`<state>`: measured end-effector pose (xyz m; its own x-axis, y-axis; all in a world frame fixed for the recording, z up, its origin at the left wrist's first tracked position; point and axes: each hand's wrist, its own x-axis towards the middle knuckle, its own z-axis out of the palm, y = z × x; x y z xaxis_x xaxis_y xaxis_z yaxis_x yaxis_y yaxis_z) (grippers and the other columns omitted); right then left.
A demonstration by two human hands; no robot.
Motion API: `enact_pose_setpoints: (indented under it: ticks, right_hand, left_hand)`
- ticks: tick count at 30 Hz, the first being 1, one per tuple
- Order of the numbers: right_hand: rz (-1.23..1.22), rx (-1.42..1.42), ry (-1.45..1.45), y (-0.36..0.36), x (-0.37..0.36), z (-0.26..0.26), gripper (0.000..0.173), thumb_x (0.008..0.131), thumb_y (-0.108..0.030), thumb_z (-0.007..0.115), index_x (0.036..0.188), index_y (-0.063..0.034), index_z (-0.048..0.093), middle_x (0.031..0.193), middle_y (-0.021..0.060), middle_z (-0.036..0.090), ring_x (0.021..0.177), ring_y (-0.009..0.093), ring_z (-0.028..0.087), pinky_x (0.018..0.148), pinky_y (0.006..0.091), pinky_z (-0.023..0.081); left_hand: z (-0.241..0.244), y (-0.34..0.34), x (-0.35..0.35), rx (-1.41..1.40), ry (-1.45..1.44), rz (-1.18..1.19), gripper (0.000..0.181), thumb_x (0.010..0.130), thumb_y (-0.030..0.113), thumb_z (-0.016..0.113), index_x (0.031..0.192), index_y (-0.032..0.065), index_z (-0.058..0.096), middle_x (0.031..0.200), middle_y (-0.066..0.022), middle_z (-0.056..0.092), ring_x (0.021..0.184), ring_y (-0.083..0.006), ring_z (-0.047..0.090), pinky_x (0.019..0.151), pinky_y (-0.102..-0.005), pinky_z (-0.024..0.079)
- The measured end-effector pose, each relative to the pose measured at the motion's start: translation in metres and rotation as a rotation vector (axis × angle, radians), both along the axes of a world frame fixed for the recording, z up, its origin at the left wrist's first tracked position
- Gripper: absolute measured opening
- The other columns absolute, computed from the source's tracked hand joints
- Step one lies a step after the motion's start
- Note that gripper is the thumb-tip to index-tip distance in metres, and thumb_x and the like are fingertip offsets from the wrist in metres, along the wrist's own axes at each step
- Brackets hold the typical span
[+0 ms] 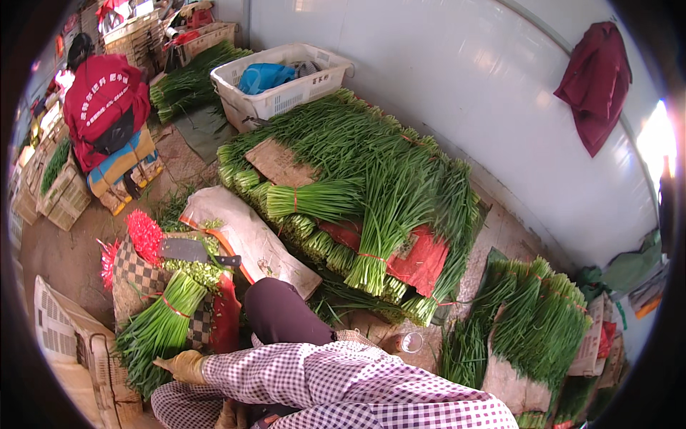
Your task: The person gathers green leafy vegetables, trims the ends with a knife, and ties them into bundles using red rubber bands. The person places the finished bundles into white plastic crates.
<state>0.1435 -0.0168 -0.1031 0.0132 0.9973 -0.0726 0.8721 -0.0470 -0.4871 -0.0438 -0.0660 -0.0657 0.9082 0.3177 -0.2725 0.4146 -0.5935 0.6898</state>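
My right hand, in a tan work glove, lies at the leaf tips of a bundle of garlic chives. A red band ties that bundle near its pale cut ends. It rests on a checkered mat over a work surface. Beyond the cut ends a cleaver with a black handle lies among chopped stem trimmings. Red plastic ties hang in a tuft beside the blade. My left hand, also gloved, shows only partly low in my lap; its fingers are hidden.
A large heap of banded chives lies along the wall, with another pile to the right. A pale sack lies between work surface and heap. Plastic crates stand lower left. A person in a red jacket sits upper left.
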Motion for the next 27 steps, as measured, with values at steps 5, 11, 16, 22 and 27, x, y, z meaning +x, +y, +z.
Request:
enact_pose_setpoints:
  ticks: [5, 11, 16, 22, 27]
  right_hand:
    - [-0.384, 0.546, 0.685, -0.087, 0.091, 0.062, 0.098, 0.08, -0.007, 0.065, 0.149, -0.0084, -0.005, 0.127, 0.0169, 0.053, 0.119, 0.026, 0.052, 0.104, 0.0347, 0.038]
    - [-1.013, 1.414, 0.879, -0.236, 0.241, 0.115, 0.06, 0.094, -0.026, 0.057, 0.146, -0.0176, 0.029, 0.083, 0.0057, 0.065, 0.054, 0.011, 0.054, 0.044, 0.0208, 0.043]
    - [-1.274, 1.362, 0.992, -0.341, 0.3, 0.089, 0.074, 0.095, -0.005, 0.05, 0.15, -0.0093, 0.001, 0.092, 0.0067, 0.064, 0.057, 0.009, 0.053, 0.052, 0.023, 0.046]
    - [-1.468, 1.253, 0.89, -0.377, 0.316, 0.087, 0.073, 0.094, -0.002, 0.048, 0.151, -0.01, 0.002, 0.091, 0.0079, 0.065, 0.057, 0.01, 0.057, 0.05, 0.0236, 0.045]
    - [-1.502, 1.274, 0.87, -0.394, 0.321, 0.075, 0.074, 0.094, -0.002, 0.049, 0.151, -0.0104, 0.003, 0.09, 0.0077, 0.065, 0.057, 0.01, 0.056, 0.05, 0.0234, 0.046]
  left_hand:
    - [0.003, -0.003, 0.018, 0.012, 0.057, -0.05, 0.036, 0.093, 0.023, 0.055, 0.123, 0.0039, 0.056, 0.115, -0.0182, 0.061, 0.106, -0.0308, 0.057, 0.09, -0.0379, 0.044]
    - [0.005, -0.009, 0.029, 0.026, 0.104, -0.092, 0.039, 0.095, 0.027, 0.054, 0.126, 0.0045, 0.055, 0.12, -0.0188, 0.059, 0.112, -0.0322, 0.055, 0.095, -0.0385, 0.043]
    - [0.001, -0.012, 0.049, 0.031, 0.105, -0.13, 0.037, 0.094, 0.025, 0.055, 0.125, 0.0042, 0.056, 0.117, -0.0182, 0.06, 0.109, -0.0311, 0.056, 0.093, -0.0379, 0.044]
    - [0.001, -0.014, 0.063, 0.043, 0.12, -0.164, 0.035, 0.093, 0.023, 0.055, 0.123, 0.0038, 0.056, 0.113, -0.0175, 0.062, 0.104, -0.0297, 0.058, 0.089, -0.0371, 0.045]
    - [-0.001, -0.016, 0.07, 0.054, 0.12, -0.181, 0.034, 0.093, 0.02, 0.055, 0.122, 0.0034, 0.056, 0.11, -0.0169, 0.062, 0.101, -0.0285, 0.059, 0.086, -0.0365, 0.046]
